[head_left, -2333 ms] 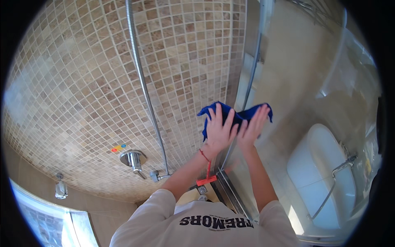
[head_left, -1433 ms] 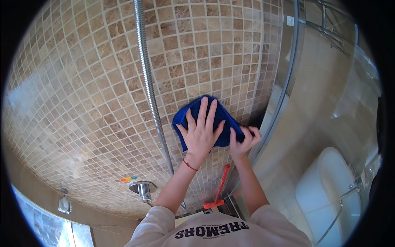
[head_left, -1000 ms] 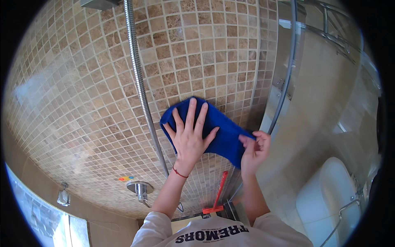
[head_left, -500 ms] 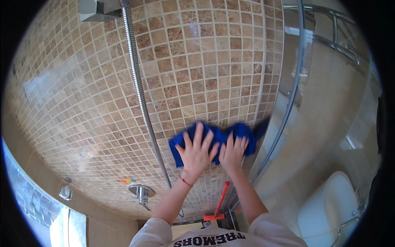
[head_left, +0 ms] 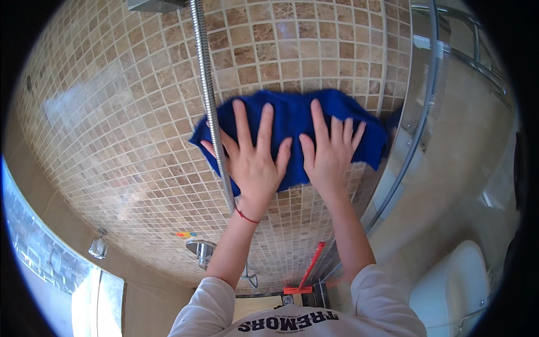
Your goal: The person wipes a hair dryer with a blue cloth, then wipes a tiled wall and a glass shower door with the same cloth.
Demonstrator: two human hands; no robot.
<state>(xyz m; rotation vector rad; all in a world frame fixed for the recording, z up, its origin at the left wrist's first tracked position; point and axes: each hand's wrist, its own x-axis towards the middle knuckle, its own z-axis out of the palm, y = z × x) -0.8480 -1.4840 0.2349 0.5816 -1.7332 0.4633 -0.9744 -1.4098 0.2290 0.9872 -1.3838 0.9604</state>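
Observation:
A dark blue cloth (head_left: 292, 123) lies spread against the brown mosaic tile wall (head_left: 314, 62). My left hand (head_left: 252, 163) presses flat on its left part, fingers spread, a red string round the wrist. Beside it, my right hand (head_left: 331, 157) rests on the right part of the cloth, its fingers also stretched out and apart. The metal shower hose (head_left: 206, 78) runs down over the cloth's left end and crosses in front of some of my left fingers. Neither hand grips the cloth; both push it against the tiles.
A chrome shower valve (head_left: 201, 247) sticks out of the wall at lower left. Low down stands an orange-red squeegee (head_left: 300, 289). To the right is a glass panel edge (head_left: 412, 140), with a white bathtub (head_left: 449, 286) beyond. A metal fitting (head_left: 154, 4) sits at the top.
Both hands have moved up the wall with the cloth. The cloth is now spread wider, and my left hand has come to the hose.

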